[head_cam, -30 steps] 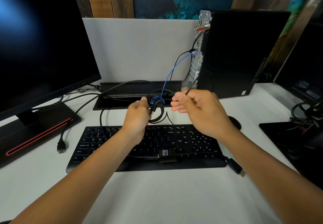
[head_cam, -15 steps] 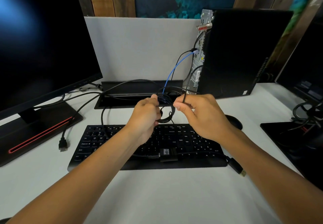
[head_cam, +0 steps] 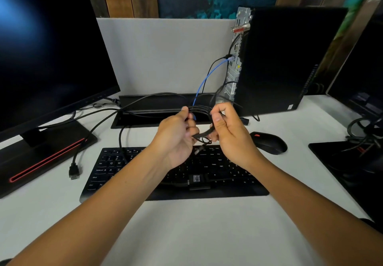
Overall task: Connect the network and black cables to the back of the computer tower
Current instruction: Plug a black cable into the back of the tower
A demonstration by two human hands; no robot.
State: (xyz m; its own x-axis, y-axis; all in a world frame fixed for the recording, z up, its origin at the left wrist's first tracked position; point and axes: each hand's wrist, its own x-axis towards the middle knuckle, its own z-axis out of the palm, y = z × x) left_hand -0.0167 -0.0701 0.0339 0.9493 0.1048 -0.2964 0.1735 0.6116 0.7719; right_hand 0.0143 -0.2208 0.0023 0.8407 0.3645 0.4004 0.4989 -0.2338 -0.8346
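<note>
At frame center, above the keyboard (head_cam: pixel 145 168), my left hand (head_cam: pixel 176 139) and right hand (head_cam: pixel 230 135) both grip looped black cables (head_cam: pixel 204 134); blue network cable (head_cam: pixel 207 79) reaches the tower (head_cam: pixel 290 58).

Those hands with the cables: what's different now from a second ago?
Both hands have risen slightly and drawn closer. The left hand and right hand still grip the coiled black cable, now a tighter bundle above the keyboard. The blue network cable stays plugged into the computer tower; the mouse hasn't moved.

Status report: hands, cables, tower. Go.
Both hands, left and right, gripping bundled black cables over black keyboard. Blue network cable plugged into black computer tower. Bundle tangled.
</note>
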